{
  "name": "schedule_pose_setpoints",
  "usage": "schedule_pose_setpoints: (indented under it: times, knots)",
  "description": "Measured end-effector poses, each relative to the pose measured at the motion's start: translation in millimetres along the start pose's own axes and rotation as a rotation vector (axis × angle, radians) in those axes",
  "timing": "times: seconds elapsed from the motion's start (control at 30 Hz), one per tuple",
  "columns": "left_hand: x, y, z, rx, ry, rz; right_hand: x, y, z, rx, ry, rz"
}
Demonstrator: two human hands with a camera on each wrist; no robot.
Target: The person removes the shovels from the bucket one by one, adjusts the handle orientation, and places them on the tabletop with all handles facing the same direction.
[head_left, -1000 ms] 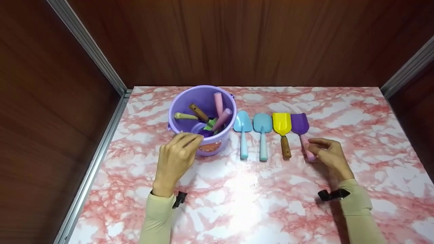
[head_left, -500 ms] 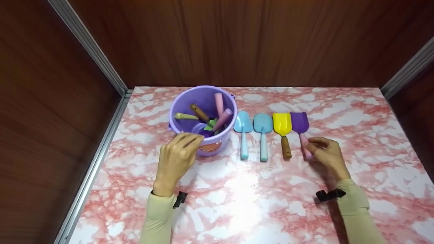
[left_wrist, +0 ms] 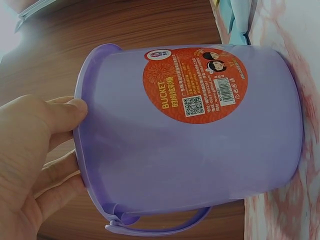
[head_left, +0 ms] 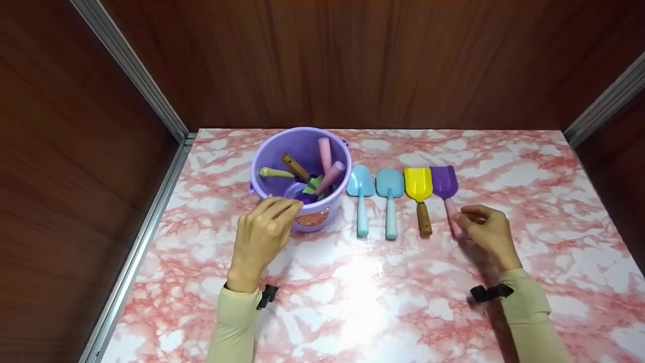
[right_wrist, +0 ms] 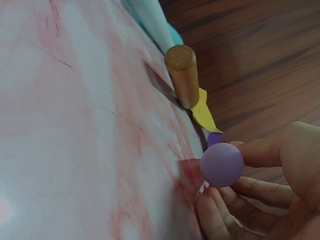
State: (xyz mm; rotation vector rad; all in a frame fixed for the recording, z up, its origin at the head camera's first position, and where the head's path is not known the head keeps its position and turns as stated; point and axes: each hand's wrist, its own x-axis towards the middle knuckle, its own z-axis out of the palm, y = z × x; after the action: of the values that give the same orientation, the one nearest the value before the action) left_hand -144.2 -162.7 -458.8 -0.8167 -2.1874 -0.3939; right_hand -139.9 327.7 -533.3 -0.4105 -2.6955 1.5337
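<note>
A purple bucket [head_left: 302,132] stands at the left of the row of tools, with a red label [left_wrist: 195,85] on its side. My left hand [head_left: 264,229] grips its near rim, thumb outside and fingers over the edge. Inside the bucket lie several tool handles, pink, brown and yellow-green. My right hand [head_left: 486,229] pinches the pink handle [right_wrist: 222,165] of a toy shovel with a purple blade [head_left: 444,181]. Left of it lies a yellow shovel [head_left: 418,184] with a wooden handle [right_wrist: 182,75]; the purple blade is right beside the yellow one.
Two light blue tools, a pointed trowel [head_left: 361,181] and a rounder shovel [head_left: 390,184], lie between the bucket and the yellow shovel. The marbled red-and-white table [head_left: 342,302] is bordered by brown wood-look panels [head_left: 352,65] at the back and sides.
The right hand has shifted the purple shovel slightly up and left, straightening it a little beside the yellow one. The left hand stays at the bucket rim.
</note>
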Motion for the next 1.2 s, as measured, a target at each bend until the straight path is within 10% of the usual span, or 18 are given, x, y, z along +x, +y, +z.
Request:
schedule_pose_setpoints:
  times: [0.57,1.2]
  knots:
    - [-1.1,0.0,0.3,0.015,-0.003,-0.004,15.0,-64,-3,-0.194,0.069,-0.298]
    - [-1.8,-1.6,-0.1,0.015,0.012,-0.007,26.1,-177,56,-0.203,-0.062,-0.651]
